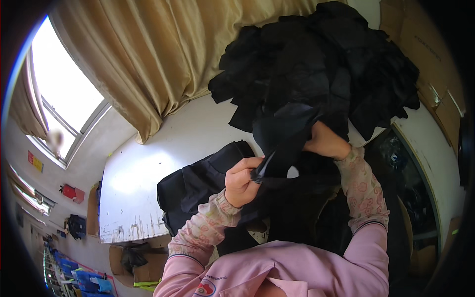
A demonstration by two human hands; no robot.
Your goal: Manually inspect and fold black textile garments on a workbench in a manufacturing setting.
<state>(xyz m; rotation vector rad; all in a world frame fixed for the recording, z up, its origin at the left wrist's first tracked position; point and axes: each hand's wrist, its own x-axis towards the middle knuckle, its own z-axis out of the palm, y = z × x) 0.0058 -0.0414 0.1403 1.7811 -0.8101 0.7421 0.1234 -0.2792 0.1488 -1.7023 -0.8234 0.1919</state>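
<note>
A thin black fabric piece (281, 132) is stretched between my two hands above the near side of the table. My left hand (242, 182) is closed, pinching its lower left edge between thumb and fingers. Higher up and to the right, my right hand (326, 142) grips the same piece; its fingertips are partly hidden behind the cloth. A large fanned heap of similar black fabric pieces (316, 64) lies beyond my hands. Left of my left hand rests a neater stack of folded black fabric (198, 175).
The white table (133, 168) has a scuffed front edge. A gold curtain (143, 54) hangs down onto its far side. Cardboard (420, 44) stands at the right. An open cardboard box (148, 267) with black material sits below the table at the left.
</note>
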